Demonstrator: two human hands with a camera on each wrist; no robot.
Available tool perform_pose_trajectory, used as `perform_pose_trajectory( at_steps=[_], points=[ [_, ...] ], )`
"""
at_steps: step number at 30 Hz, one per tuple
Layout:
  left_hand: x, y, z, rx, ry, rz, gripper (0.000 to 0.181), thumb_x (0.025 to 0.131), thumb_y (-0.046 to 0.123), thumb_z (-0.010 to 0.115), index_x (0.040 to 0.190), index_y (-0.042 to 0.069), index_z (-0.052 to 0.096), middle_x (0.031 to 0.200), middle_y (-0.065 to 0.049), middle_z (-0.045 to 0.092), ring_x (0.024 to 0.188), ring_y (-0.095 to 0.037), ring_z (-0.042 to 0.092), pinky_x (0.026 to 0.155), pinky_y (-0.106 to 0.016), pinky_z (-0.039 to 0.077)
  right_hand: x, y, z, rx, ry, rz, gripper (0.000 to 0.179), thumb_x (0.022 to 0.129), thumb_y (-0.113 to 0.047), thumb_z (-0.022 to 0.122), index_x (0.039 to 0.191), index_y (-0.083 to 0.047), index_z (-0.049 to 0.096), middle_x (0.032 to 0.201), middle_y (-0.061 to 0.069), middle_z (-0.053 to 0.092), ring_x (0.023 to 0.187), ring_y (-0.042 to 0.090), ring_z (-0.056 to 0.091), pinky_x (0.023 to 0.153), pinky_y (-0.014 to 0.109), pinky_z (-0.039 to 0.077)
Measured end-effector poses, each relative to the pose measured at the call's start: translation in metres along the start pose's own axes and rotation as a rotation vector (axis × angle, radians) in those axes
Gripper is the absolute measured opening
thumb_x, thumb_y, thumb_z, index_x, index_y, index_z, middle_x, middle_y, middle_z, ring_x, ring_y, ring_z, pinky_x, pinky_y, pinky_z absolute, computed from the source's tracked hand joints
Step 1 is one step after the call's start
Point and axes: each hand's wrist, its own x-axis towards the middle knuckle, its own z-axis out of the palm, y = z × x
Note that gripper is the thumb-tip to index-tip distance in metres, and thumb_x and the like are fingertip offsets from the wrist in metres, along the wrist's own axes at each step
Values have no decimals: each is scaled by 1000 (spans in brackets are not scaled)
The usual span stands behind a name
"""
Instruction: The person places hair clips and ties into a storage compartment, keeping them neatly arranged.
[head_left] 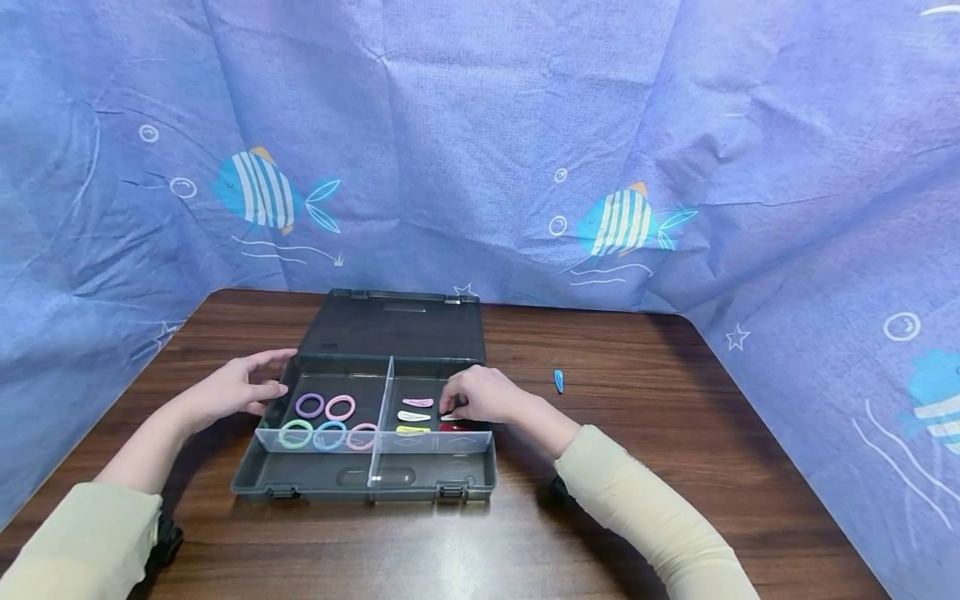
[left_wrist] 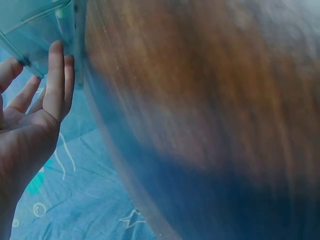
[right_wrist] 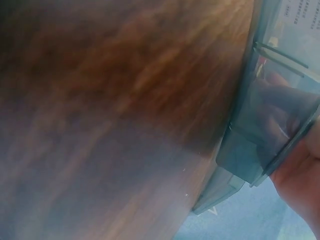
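Note:
A grey see-through plastic box (head_left: pixel 315 482) lies with its lid folded back. My left hand (head_left: pixel 228 387) is at the box's left wall, thumb and fingers spread along its edge. In the left wrist view those fingers (left_wrist: pixel 56 82) reach up to the box side. My right hand (head_left: pixel 483 394) reaches into the right compartment, fingertips pinching a white hair clip (head_left: pixel 450 417) low over the floor. Just in front of it lies a red hair clip (head_left: pixel 454 428). Left of it are a pink clip (head_left: pixel 417 402), another white clip (head_left: pixel 413 416) and a yellow clip (head_left: pixel 412 430).
The left compartment holds several hair ties, among them a purple one (head_left: pixel 309 406) and a green one (head_left: pixel 296 434). Clear dividers (head_left: pixel 387 396) split the box. A blue hair clip (head_left: pixel 558 382) lies on the wooden table (head_left: pixel 637 400) to the right. A fish-print cloth (head_left: pixel 480 167) hangs behind.

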Motion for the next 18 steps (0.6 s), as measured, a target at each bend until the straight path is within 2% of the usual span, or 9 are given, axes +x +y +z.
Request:
perform_pose_trajectory(
  at_steps=[9,18],
  points=[
    [1,-1,1,-13,-5,-6,71,95,22,57,150,3,17,145,-37,22,121,-46,46,81,-44,54,-4,2,-9,106,46,-66,16,80,-5,69,90,-17,73,84,-6,67,68,9,57,58,17,41],
    [2,-2,1,-10,-4,-7,71,95,23,57,150,3,16,145,-36,23,121,-46,46,81,-44,54,-20,9,-27,152,134,-143,15,81,-5,71,94,-12,72,86,-4,65,72,12,57,64,15,44]
  ],
)
